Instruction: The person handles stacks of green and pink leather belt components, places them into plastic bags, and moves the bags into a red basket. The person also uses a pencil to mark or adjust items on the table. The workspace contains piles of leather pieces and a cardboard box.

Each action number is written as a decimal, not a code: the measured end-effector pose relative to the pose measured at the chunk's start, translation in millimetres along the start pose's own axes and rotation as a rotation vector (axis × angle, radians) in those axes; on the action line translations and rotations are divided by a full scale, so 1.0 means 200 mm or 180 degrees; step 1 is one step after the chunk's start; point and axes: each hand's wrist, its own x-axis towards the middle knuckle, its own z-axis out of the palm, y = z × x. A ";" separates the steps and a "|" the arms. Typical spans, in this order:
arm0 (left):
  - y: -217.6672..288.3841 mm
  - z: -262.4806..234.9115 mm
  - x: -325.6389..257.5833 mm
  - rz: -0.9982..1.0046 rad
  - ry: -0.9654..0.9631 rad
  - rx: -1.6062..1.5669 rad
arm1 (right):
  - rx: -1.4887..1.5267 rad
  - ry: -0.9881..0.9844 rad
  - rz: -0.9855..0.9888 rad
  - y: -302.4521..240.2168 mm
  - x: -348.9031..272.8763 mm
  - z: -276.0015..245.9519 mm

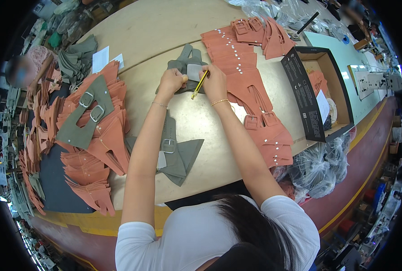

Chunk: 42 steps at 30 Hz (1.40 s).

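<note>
Near the far middle of the table, both my hands are over a grey-green leather strap piece [186, 53]. A small pale grey card [194, 72] lies over it, between the hands. My left hand [170, 81] is closed, with thumb and fingers pinching at the card's left edge. My right hand [215, 80] is closed around a slim yellow and black pen-like tool [200, 85], its fingers at the card's right side. Between my forearms lie more grey-green buckled pieces [177, 156], partly hidden by the left arm.
Overlapping orange leather pieces [237, 56] run down the right. On the left, a grey-green buckled piece [89, 110] tops orange stacks [90, 183]. An open cardboard box [338, 81] and plastic bags [320, 167] are at right. Another person [41, 67] is at far left.
</note>
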 end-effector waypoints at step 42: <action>0.09 -0.24 -0.14 -0.0075 -0.0273 0.0135 | 0.1118 -0.1107 0.0230 -0.34 -0.29 -0.38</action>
